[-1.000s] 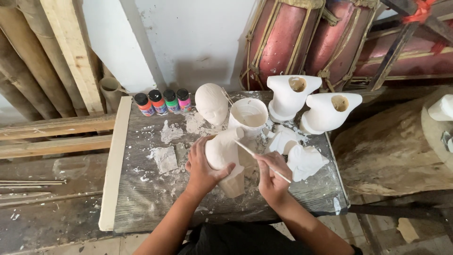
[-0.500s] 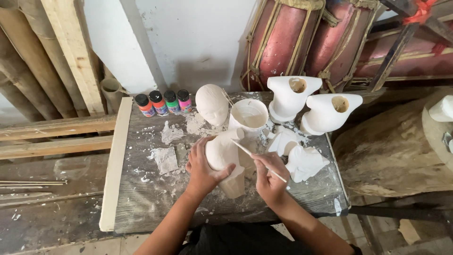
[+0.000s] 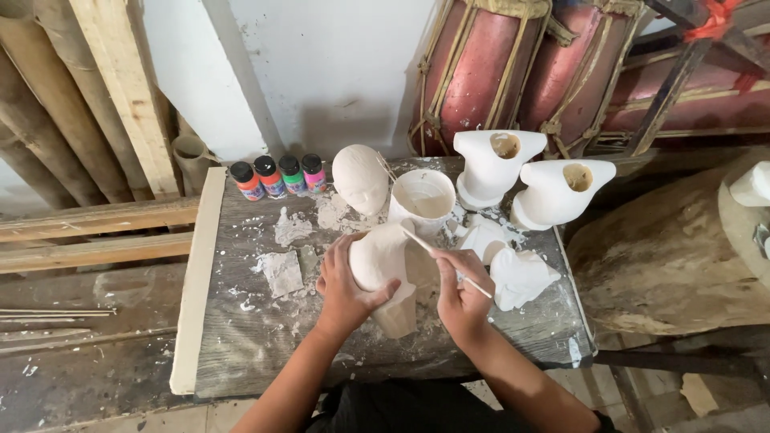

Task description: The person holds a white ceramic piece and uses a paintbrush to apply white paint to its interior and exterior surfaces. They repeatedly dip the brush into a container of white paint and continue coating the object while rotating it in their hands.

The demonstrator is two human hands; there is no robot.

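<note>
My left hand grips a pale, unpainted head-shaped figure that stands on the grey work board. My right hand holds a thin wooden stick whose far tip touches the top of that figure. Just behind stands a white cup of pale paste. A second unpainted head rests to the cup's left.
Several small paint bottles stand at the board's back left. Two white torso-shaped casts stand at the back right, with white plaster pieces in front. Drums lean on the wall; planks lie left.
The stick's tip has shifted slightly over the top of the figure. Both hands stay in nearly the same place.
</note>
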